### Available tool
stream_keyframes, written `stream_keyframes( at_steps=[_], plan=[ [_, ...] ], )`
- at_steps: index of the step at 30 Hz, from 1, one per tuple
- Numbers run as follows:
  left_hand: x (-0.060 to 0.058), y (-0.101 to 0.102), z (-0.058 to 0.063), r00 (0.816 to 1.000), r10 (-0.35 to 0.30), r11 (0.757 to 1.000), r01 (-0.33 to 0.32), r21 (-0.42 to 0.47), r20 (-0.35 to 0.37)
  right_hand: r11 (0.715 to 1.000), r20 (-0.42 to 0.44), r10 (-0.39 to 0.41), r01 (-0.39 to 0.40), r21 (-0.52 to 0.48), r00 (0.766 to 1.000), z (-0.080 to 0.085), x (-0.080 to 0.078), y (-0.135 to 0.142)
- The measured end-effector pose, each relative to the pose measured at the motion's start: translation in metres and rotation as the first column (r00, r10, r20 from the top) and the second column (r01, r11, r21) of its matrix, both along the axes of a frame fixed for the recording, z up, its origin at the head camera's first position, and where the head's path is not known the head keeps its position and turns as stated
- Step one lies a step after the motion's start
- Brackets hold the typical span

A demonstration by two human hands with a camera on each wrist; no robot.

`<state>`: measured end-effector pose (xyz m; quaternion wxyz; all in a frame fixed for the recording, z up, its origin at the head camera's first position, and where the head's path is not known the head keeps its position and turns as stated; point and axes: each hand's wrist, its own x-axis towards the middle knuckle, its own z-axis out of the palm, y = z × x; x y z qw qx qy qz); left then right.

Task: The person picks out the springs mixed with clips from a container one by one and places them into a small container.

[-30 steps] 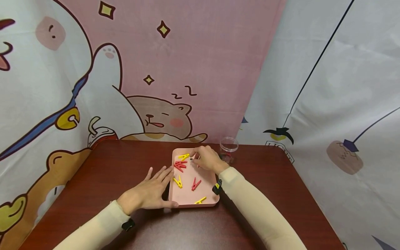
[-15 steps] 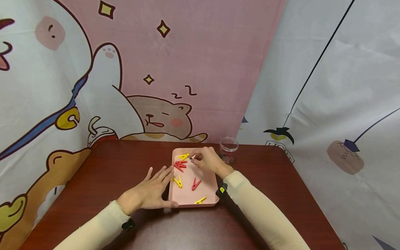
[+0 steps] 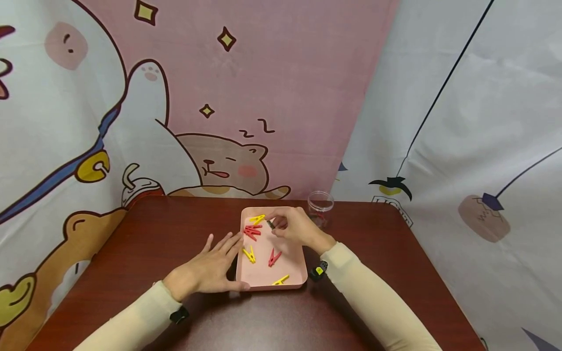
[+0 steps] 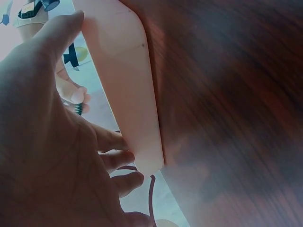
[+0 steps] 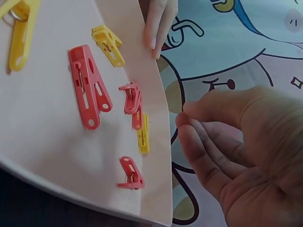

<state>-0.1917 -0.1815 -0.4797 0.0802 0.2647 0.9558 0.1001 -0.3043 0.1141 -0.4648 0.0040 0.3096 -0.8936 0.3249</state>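
Observation:
A shallow pink tray (image 3: 285, 280) holds several red and yellow clothespins, such as a red clothespin (image 3: 274, 257) and a yellow clothespin (image 3: 250, 254). My left hand (image 3: 210, 270) rests along its left side, fingers fairly straight, thumb at the near corner. Over the far part of the tray, my right hand (image 3: 298, 226) pinches a small dark ridged piece (image 3: 270, 224) between thumb and fingertips. That piece (image 4: 78, 109) looks dark green in the left wrist view; its kind cannot be told. Another red clothespin (image 5: 131, 175), hidden in the head view, shows in the right wrist view.
A clear round jar (image 3: 320, 202) stands just right of the tray's far end, with something reddish low in it. The dark brown table (image 3: 373, 243) extends on both sides, and a cartoon-printed cloth (image 3: 285, 73) hangs behind it.
My right wrist and forearm have shifted to the right, and more of the dark ridged piece shows at my fingertips. The left hand, the tray and the visible clothespins stay put.

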Motion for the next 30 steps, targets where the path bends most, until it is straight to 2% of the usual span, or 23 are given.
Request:
stream_keyframes(
  at_steps=[12, 25, 30],
  plan=[
    [0.001, 0.001, 0.0, 1.0, -0.004, 1.0, 0.004, -0.007, 0.004, 1.0, -0.093, 0.007, -0.008, -0.009, 0.996, 0.006, 0.009, 0.019],
    [0.001, 0.002, 0.002, 1.0, 0.0, 1.0, 0.0, 0.002, 0.012, 0.998, -0.215, -0.062, 0.061, -0.009, 0.975, 0.011, 0.015, 0.041],
    [0.002, 0.002, 0.004, 1.0, 0.007, 1.0, -0.007, 0.014, 0.021, 0.996, -0.252, -0.079, 0.069, -0.051, 0.964, 0.014, 0.013, 0.05]
  ],
)
